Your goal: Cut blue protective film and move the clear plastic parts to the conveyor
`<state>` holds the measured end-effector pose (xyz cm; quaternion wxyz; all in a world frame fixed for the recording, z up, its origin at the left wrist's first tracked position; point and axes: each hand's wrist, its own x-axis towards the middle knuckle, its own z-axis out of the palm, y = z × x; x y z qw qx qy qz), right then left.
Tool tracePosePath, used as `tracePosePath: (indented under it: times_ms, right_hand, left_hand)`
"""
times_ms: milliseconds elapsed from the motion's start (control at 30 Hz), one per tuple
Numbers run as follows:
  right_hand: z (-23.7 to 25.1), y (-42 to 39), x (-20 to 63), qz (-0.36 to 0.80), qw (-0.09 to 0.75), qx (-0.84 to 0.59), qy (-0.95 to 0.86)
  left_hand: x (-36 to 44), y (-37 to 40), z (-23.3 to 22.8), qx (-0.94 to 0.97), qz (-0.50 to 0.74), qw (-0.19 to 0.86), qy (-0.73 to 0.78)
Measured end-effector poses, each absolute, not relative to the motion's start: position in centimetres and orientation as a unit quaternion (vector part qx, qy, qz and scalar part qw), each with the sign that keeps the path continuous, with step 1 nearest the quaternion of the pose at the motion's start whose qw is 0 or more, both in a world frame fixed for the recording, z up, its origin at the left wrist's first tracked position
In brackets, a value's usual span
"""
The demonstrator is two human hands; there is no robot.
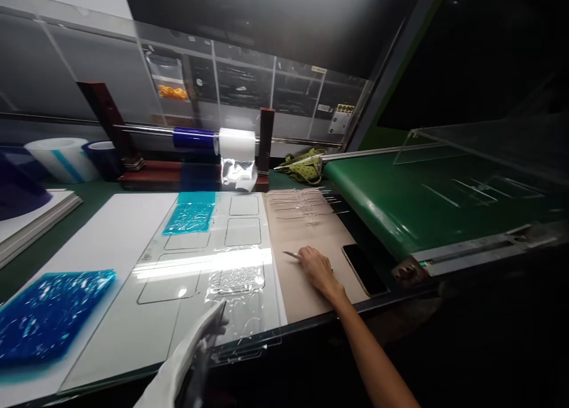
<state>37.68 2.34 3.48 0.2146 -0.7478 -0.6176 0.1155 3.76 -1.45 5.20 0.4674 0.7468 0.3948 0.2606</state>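
- At far left, a glossy blue film bundle (53,316) lies on white paper (127,212).
- Beside it, a clear sheet marked with rounded rectangles (164,277) bears a teal film piece (191,215) near its upper edge.
- A white sleeve-like shape (178,363) reaches over the clear sheet from below; it is probably the left arm, but blur and shadow hide the left hand, so I cannot tell how its fingers stand.
- Crinkled clear film (240,280) lies just past it.
- On the tan board (297,292), the right hand (316,270) pinches a thin pointed tool (291,255), tip leftward.
- A phone (364,270) lies right of that hand, near the green belt (386,188).
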Motion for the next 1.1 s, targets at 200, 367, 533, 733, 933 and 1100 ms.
tracePosePath:
  times_ms: [200,367,533,733,933,1100]
  right_hand:
    - [7.4,-3.9,31.2,0.249,0.247,-0.669,-0.656]
    - [10.3,-8.0,25.2,0.419,0.319,-0.522,-0.671]
    - [10.3,-8.6,23.1,0.421,0.267,-0.557,-0.664]
    - [11.0,-8.7,21.9,0.442,0.256,-0.567,-0.647]
    - [8.5,-8.3,21.8,0.430,0.284,-0.526,-0.676]
    - [6.9,-8.4,22.1,0.432,0.283,-0.511,-0.687]
  left_hand:
    - [2.7,-1.8,9.1,0.852,0.243,0.236,0.398]
    - [2.5,-0.9,8.8,0.867,0.210,0.211,0.399]
    - [1.7,-2.2,8.9,0.872,0.194,0.220,0.392]
    - [0.8,-3.3,9.2,0.875,0.178,0.234,0.383]
    - [1.0,-3.1,9.1,0.879,0.167,0.239,0.376]
    - [1.7,-2.6,10.5,0.887,0.148,0.266,0.348]
